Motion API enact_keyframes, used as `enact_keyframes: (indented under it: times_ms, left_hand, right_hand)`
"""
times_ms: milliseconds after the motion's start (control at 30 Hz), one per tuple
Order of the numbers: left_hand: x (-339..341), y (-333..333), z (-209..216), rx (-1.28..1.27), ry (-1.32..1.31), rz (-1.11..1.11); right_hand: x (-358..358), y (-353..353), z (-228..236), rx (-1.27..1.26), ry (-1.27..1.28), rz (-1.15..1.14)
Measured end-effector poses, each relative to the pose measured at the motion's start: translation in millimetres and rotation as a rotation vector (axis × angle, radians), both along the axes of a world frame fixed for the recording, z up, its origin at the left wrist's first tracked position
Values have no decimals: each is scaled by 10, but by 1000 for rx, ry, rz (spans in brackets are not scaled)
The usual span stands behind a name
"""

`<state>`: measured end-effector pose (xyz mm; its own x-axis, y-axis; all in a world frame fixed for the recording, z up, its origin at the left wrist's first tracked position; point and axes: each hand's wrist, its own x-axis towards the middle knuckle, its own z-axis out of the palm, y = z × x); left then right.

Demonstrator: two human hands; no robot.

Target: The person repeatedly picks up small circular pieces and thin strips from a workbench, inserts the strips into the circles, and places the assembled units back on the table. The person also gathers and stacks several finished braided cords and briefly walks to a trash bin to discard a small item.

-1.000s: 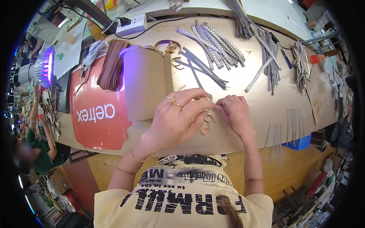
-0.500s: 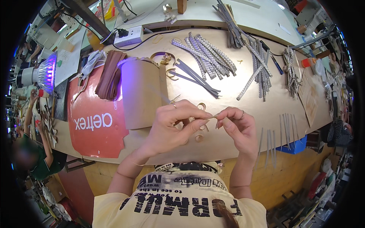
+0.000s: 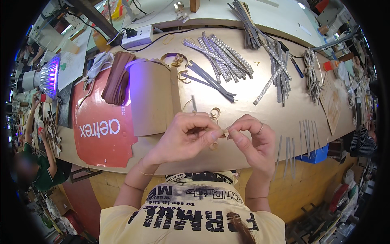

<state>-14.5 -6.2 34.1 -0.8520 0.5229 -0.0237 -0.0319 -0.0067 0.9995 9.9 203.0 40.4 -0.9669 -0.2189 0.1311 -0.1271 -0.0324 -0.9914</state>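
My left hand (image 3: 183,138) is closed in a pinch on a narrow grey strip (image 3: 193,103), whose far end pokes out above the knuckles. Right beside it, my right hand (image 3: 256,142) pinches thumb to forefinger at a small tan end (image 3: 226,133) of the same piece or one lying against it; which one, I cannot tell. The fingertips of both hands nearly meet, and the fingers hide most of the strip. Thin tan curls (image 3: 215,112) lie on the table just beyond my hands.
Left stand a curved brown cardboard piece (image 3: 151,101), a red sheet (image 3: 97,138) and brown strips (image 3: 115,81). Beyond lie grey strips (image 3: 211,83) and braided silver cords (image 3: 225,59). More grey strips (image 3: 292,152) lie at the right front edge. A lit lamp (image 3: 48,77) stands far left.
My hands have shifted slightly, the left one turning so that the grey strip's end now shows above it. My right fingertips have come closer to the left ones.
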Motion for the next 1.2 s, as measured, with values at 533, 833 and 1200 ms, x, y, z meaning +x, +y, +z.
enact_keyframes:
  times_ms: [533,833,1200]
  left_hand:
    - [-66,-72,-22,101,-79,-126]
    - [-76,-110,-24,98,-165,-203]
    - [-24,-76,-123,108,-26,-59]
  right_hand:
    - [12,8,-29,-174,-230,173]
    - [-7,14,-13,-198,-308,218]
    - [22,2,25,-226,-242,120]
